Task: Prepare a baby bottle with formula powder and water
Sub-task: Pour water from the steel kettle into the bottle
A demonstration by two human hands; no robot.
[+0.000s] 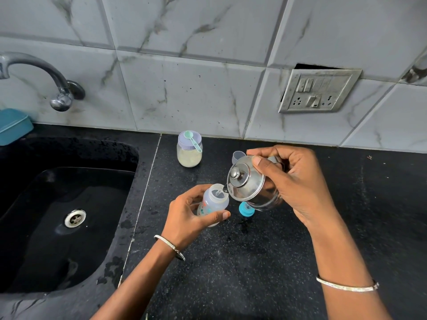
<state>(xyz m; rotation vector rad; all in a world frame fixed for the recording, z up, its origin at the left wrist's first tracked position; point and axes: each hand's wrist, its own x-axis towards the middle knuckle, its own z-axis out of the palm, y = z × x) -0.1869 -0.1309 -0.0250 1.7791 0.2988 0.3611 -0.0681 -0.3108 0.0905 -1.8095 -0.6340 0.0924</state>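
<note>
1. At the bottom of the frame two forearms reach up over the black speckled countertop (254, 273), with a left bangle (169, 247) and a right bangle (346, 286) at the wrists.
2. In the centre the left hand (191, 215) has its fingers and thumb wrapped round the baby bottle (213, 203). The bottle is uncapped and leans toward the upper right (whether its base touches the counter I cannot tell).
3. Right of centre the right hand (298, 181) is clamped on a small steel kettle (249, 183), its thumb pressing the lid's rim. The kettle tips left, its spout is over the bottle's mouth, and a thin stream of water (219, 192) runs in.
4. A blue teat ring (246, 210) sits on the counter just right of the bottle, partly under the kettle.
5. A clear cap (238, 156) shows behind the kettle, half hidden.
6. Farther back, near the wall, stands the formula jar (189, 155) of pale powder. A green scoop (193, 138) lies across its lilac lid.
7. The black sink (34, 204) fills the left side, with a tap (46, 75) at the upper left and a teal box (13, 125) at the left edge. A socket plate (318, 91) hangs on the tiled wall at the upper right.
</note>
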